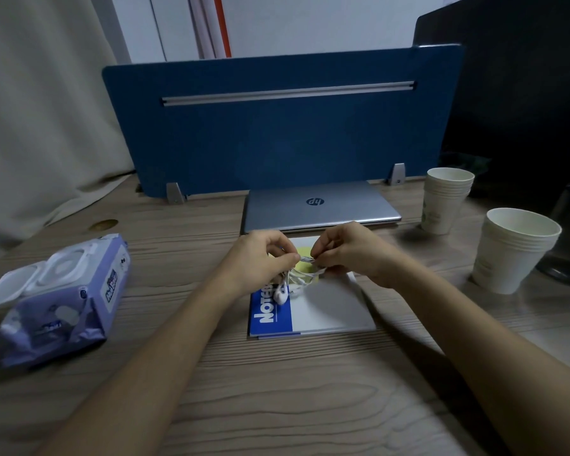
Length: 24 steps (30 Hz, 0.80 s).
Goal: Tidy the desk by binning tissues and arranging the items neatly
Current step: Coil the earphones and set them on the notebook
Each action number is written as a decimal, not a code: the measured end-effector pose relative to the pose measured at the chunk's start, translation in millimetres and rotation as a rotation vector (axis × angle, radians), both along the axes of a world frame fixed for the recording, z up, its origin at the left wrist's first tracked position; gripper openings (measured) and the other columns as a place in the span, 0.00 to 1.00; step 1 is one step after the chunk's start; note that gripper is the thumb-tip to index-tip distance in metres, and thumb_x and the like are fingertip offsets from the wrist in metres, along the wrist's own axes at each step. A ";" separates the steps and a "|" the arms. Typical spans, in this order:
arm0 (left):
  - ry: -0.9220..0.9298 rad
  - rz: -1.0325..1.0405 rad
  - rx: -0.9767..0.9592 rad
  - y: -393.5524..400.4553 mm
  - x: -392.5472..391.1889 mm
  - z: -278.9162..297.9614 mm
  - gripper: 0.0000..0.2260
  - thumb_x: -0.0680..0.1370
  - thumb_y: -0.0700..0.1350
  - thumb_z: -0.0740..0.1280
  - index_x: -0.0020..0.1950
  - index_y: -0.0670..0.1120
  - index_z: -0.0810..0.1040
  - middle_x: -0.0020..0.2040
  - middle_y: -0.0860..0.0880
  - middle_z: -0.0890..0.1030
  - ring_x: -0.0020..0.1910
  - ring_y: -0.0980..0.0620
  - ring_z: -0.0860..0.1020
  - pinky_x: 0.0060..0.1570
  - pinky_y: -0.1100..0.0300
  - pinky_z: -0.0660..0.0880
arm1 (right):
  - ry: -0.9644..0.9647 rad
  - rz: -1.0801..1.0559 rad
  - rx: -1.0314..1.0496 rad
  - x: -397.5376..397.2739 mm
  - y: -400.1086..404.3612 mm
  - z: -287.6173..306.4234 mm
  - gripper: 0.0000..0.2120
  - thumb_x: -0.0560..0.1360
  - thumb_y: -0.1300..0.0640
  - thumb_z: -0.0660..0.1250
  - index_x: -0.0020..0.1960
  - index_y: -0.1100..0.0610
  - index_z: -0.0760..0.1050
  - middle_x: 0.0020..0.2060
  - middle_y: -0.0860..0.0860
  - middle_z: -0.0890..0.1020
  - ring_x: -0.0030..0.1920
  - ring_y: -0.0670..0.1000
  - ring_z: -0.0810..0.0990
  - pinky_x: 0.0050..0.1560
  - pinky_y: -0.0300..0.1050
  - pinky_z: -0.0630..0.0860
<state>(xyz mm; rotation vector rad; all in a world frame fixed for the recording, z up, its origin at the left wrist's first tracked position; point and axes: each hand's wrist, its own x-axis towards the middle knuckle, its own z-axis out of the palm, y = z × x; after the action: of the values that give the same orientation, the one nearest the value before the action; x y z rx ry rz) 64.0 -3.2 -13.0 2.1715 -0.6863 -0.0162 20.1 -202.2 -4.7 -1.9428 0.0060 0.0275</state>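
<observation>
Both my hands meet above a blue-and-white notebook (326,311) lying in the middle of the wooden desk (277,390). My left hand (260,258) pinches a bundle of white wired earphones (285,289), whose buds dangle below the fingers. My right hand (346,250) pinches the same cable, stretched short between the two hands. A yellow patch on the notebook cover shows behind the cable. No tissue is visible on the desk.
A purple wet-wipe pack (63,301) with its white lid open lies at the left. A closed silver laptop (320,205) sits behind the notebook, against a blue divider panel (277,136). Two stacks of paper cups (445,199) (514,248) stand at the right.
</observation>
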 end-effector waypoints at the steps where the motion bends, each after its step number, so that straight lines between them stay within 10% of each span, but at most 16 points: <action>1: 0.011 -0.015 0.003 -0.2 0.0 -0.5 0.03 0.74 0.52 0.73 0.44 0.55 0.81 0.39 0.56 0.84 0.34 0.55 0.83 0.38 0.55 0.82 | -0.007 0.002 -0.031 0.2 -0.5 -0.3 0.06 0.70 0.71 0.71 0.41 0.62 0.80 0.35 0.58 0.82 0.34 0.55 0.81 0.40 0.46 0.79; 24: -0.086 0.068 0.103 14.6 11.4 4.5 0.07 0.79 0.56 0.64 0.50 0.56 0.79 0.45 0.58 0.82 0.43 0.62 0.79 0.38 0.61 0.73 | -0.168 -0.121 -0.204 0.7 -7.7 3.2 0.06 0.76 0.58 0.67 0.44 0.57 0.82 0.38 0.53 0.82 0.39 0.49 0.76 0.40 0.44 0.71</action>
<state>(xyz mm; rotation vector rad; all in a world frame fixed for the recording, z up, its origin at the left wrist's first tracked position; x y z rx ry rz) 75.4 11.4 -8.5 2.3041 -0.6726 0.0800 20.9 -209.9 -1.4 -2.1393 0.0146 -0.2246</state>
